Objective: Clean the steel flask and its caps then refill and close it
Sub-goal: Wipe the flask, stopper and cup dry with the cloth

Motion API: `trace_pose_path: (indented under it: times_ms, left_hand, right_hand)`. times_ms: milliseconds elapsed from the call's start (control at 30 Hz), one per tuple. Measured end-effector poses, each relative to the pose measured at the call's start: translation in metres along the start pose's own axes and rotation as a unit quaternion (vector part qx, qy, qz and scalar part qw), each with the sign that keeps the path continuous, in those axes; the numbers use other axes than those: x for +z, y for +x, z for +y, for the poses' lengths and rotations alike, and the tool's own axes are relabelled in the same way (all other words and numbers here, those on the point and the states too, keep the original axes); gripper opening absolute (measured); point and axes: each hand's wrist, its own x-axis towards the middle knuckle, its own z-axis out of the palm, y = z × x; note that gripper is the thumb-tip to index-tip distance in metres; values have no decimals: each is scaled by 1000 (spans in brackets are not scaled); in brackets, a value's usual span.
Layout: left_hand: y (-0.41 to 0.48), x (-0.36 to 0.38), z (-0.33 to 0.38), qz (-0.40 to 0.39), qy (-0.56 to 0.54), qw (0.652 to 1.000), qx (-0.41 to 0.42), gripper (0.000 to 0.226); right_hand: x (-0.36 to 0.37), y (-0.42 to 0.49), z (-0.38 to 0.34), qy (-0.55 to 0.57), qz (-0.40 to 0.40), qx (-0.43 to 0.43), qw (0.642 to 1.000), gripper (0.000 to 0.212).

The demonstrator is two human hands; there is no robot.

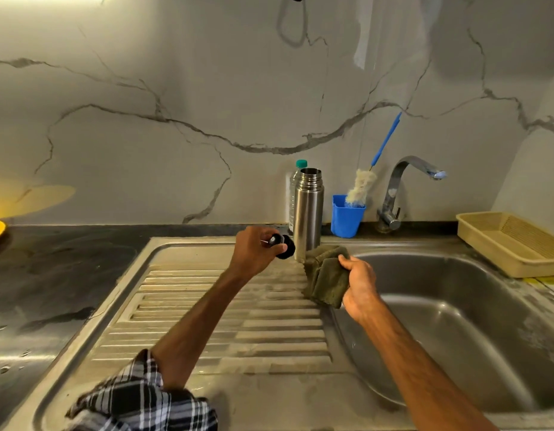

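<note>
Gripping black cap [284, 246] in left hand [254, 254], green cloth [325, 279] in right hand [360, 283] at 3 o'clock, likely for wiping; open flask [307, 219] upright at 12.

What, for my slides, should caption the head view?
Left hand grips a black round cap, right hand holds a folded olive cloth beside the open steel flask.

Drainboard [269, 331] and basin [456, 321] lie open — flask [307, 213], bottle [292, 197], blue cup [345, 220] (brush [361, 185] inside) crowd the back edge.
</note>
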Motion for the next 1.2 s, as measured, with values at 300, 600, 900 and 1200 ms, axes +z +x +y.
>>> trace_pose_path:
  times_ms: [300,600,900,1200]
  left_hand:
    - [61,18,-21,-103,233,966,49,27]
    - [72,28,-34,-143,236,960,50,43]
    - [62,-3,-44,-211,361,908,-19,72]
    - [32,-23,-41,-117,155,978,-77,71]
  right_hand:
    - [-5,12,1,27,25,3,999,19]
    - [-5,16,2,15,15,-7,1000,20]
    - [-7,18,1,16,8,6,1000,17]
    - [-18,9,-13,44,-13,20,999,26]
